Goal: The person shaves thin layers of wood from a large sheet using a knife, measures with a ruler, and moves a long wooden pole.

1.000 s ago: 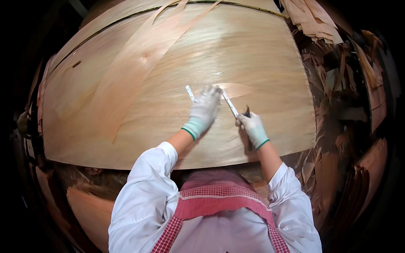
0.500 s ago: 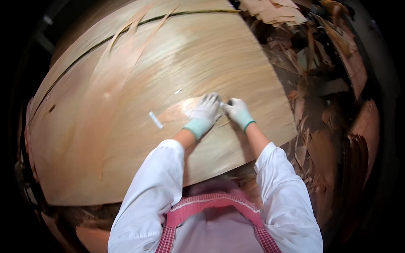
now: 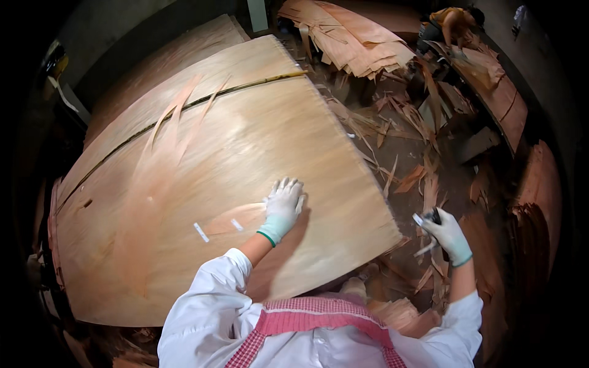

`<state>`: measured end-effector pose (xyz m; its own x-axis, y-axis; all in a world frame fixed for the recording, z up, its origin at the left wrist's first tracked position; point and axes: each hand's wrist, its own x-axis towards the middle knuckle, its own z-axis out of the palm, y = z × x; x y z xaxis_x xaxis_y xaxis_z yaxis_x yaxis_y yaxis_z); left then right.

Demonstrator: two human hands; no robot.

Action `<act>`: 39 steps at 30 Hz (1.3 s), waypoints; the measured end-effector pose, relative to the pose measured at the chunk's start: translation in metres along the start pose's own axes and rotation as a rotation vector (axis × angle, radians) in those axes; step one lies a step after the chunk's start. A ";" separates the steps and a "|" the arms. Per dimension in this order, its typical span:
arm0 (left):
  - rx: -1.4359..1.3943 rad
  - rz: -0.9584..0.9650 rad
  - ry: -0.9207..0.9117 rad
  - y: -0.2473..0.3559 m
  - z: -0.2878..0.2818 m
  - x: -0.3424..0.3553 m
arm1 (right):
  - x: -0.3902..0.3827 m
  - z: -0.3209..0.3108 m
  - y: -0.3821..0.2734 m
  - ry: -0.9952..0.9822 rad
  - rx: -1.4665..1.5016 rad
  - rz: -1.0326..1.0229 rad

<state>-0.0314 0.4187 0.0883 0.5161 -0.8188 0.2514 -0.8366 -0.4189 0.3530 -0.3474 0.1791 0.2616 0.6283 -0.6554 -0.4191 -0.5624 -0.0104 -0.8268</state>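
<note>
My left hand [image 3: 283, 207], in a white glove with a green cuff, lies flat with outstretched fingers on a large pale wood veneer sheet [image 3: 331, 233]. Beside its wrist is a pinkish veneer patch [image 3: 242, 213]. Two short white strips, one on the patch [image 3: 237, 225] and one left of it [image 3: 201, 232], lie on the sheet. Off the sheet's right edge, my right hand [image 3: 451, 236], gloved alike, is closed around a small black tool [image 3: 436, 215] with a pale flat end. The fingers hide much of it, and a thin whitish strip [image 3: 424, 249] shows below.
A dark band with a yellowish end [image 3: 288, 76] crosses the sheet's far part, near long pinkish veneer slivers [image 3: 161, 165]. Veneer scraps [image 3: 417, 178] litter the floor at right. Stacked veneer [image 3: 362, 43] lies beyond. Another person [image 3: 451, 27] bends over sheets at far right.
My right hand has moved away from my left, rightward past the sheet's edge, with the black tool. The left hand stays on the sheet. A white strip now shows on the patch; the view has shifted.
</note>
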 end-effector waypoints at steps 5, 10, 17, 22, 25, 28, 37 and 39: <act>0.014 -0.051 0.059 0.085 0.078 0.034 | -0.031 -0.119 0.076 -0.262 -0.205 0.201; 0.137 -0.248 -0.018 0.120 0.131 0.045 | -0.035 -0.210 0.177 -0.518 -0.131 0.419; 0.122 -0.335 -0.279 0.132 0.104 0.088 | 0.076 -0.287 0.256 -0.904 -0.579 0.306; 0.000 -0.517 0.326 0.158 0.129 0.182 | 0.203 -0.341 0.230 -0.823 -0.580 0.390; -0.138 -0.498 0.450 0.192 0.165 0.271 | 0.260 -0.380 0.221 -0.810 -0.569 0.420; -0.234 -0.492 0.461 0.204 0.186 0.350 | 0.321 -0.409 0.208 -0.840 -0.556 0.411; -0.189 -0.919 0.646 0.067 0.182 0.529 | 0.601 -0.415 0.172 -1.031 -0.277 0.491; 0.068 -1.078 0.640 -0.005 0.178 0.515 | 0.640 -0.375 0.029 -1.072 -1.009 0.003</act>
<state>0.2057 -0.0713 0.0554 0.9230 0.2811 0.2628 0.0673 -0.7904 0.6089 -0.1633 -0.5233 0.1098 0.4626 0.2000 -0.8637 -0.4101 -0.8155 -0.4084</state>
